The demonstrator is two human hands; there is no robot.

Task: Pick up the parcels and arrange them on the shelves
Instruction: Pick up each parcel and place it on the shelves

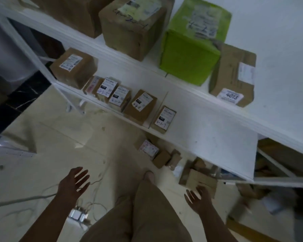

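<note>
the left hand [75, 182] and right hand [198, 198] hang over the floor [59, 137], each grip wide, fingers spread, holding nothing. loose parcels [198, 179] lie on the floor under the lower shelf [208, 137], just ahead of the right hand, probably the next pick. small boxes [140, 107] stand in a row at that shelf's front, labels up, likely so the codes read at a glance

Floor parcels [198, 175] partly hidden under lower shelf [217, 137]; labels blurred, unreadable; top box [73, 13] cut by edge.
</note>
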